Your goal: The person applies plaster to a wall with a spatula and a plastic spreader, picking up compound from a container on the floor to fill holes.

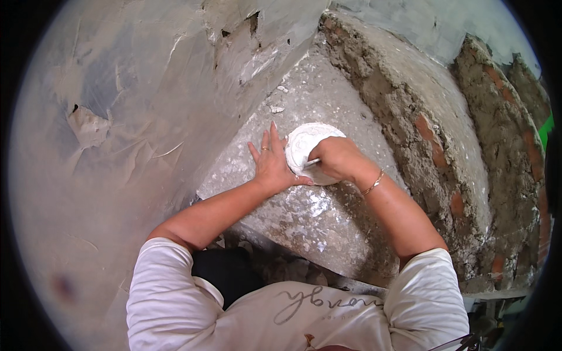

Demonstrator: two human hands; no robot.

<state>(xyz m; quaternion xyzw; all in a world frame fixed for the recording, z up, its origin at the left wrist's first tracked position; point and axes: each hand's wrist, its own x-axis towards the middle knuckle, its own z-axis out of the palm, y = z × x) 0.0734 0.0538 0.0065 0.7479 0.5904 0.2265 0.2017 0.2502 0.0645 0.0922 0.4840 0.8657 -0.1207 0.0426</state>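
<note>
A round white tub (290,157) of white, plaster-like paste (302,140) stands on a rough concrete step (345,93). My left hand (274,162) is against the tub's left side, fingers spread and thumb along its near edge. Over the right part of the tub, my right hand (336,158) is closed round a thin metallic tool (312,162). One end of this tool shows beside my fingers. Its other end is hidden, so I cannot tell its kind.
At the left rises a grey wall (105,193) with peeling patches. Rough steps with exposed red brick (431,140) climb to the right. White splotches mark the step around the tub. Near its front edge lies a dark gap with debris (293,266).
</note>
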